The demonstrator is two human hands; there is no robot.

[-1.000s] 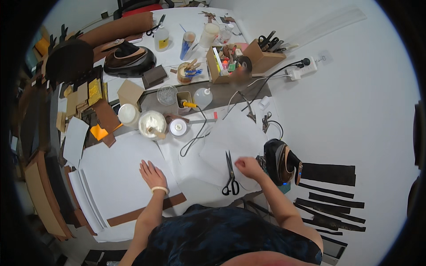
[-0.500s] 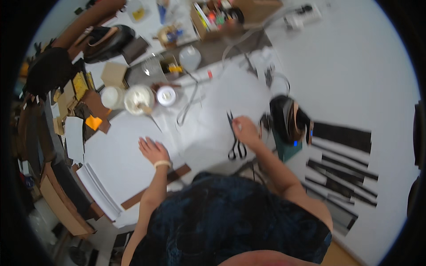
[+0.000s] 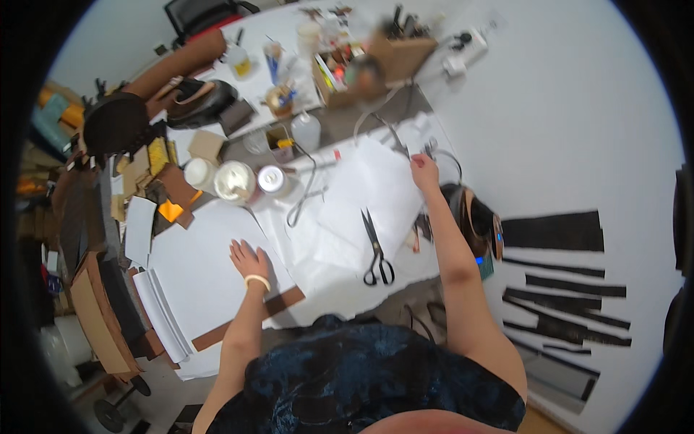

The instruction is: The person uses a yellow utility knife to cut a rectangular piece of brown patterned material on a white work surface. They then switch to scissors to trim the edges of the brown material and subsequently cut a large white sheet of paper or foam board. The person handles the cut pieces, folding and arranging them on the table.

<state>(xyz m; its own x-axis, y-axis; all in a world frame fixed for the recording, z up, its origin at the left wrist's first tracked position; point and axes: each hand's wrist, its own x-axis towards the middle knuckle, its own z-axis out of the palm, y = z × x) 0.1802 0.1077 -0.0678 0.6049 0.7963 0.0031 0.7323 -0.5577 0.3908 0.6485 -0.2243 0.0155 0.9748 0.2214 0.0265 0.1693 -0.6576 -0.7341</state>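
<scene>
Right hand advanced — tub holds white paste.

Noted on table, near left: paper sheet, with left hand resting on it; along near edge of sheet, strip, crossed over by left forearm; at left edge, rolled paper; just behind sheet, row of three jars; behind and right of jars, bottle; right of first sheet, second sheet; at near end of that, scissors, tips toward far side; at right edge, right hand; just right, iron; farther back, left, second iron; right of that, box.
</scene>
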